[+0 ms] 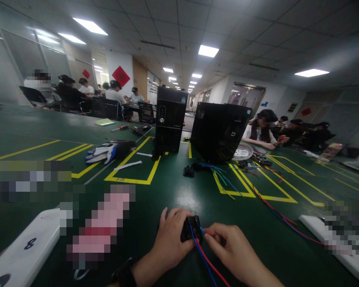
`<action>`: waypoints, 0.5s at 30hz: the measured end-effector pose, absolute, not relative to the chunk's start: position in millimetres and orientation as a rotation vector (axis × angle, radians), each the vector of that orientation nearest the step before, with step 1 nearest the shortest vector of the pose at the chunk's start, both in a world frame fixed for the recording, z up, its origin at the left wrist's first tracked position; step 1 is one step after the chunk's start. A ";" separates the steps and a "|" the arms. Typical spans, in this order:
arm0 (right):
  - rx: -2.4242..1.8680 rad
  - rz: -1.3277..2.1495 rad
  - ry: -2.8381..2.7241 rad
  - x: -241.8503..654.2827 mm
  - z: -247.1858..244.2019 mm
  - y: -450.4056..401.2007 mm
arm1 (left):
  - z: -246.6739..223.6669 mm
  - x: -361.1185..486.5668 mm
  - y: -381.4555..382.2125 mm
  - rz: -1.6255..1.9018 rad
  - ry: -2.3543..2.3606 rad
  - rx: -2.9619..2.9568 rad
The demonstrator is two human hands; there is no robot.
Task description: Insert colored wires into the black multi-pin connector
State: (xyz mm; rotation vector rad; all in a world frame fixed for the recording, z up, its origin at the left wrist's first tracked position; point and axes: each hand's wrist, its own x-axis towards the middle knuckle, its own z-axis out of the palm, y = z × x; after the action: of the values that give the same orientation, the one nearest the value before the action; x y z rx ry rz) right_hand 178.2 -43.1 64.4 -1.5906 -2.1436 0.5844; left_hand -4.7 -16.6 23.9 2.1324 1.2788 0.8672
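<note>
My left hand [172,238] is closed around a small black socket block [194,221] with several brass-coloured contacts on its face. My right hand [229,246] pinches a blue wire [202,230] between thumb and forefinger at the block's right side. Whether the wire's tip is inside the block cannot be made out. Another blue wire [204,256] and a red wire [213,266] run from the block down past the bottom edge, between my two hands. Farther up the table lies a similar black block [188,171], close to a bundle of blue and green wires [219,175].
Two black computer towers [171,119] [219,129] stand ahead. White-and-blue gloves [103,153], a screwdriver [119,128] and paper strips [127,165] lie left of them. A white basket [242,152] and loose red wires are right, near a seated person [261,131]. White devices [30,243] [332,243] flank me.
</note>
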 end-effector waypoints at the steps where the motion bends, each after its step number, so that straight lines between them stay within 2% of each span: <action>1: -1.606 0.576 -2.138 179.6 65.8 -42.4 | 23.3 -4.7 -16.3 0.869 1.281 2.131; 10: -1.570 0.654 -1.970 175.0 60.0 -44.4 | 23.4 -4.5 -15.6 0.872 1.285 2.140; 15: -1.521 0.625 -2.069 171.1 59.9 -46.7 | 24.4 -4.9 -16.4 0.875 1.270 2.137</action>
State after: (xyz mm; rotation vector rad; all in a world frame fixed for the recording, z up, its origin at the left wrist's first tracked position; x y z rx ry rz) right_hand 171.1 -46.7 59.9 -1.5212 -2.0690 0.6250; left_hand -4.9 -16.4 24.4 2.1367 1.2701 0.8749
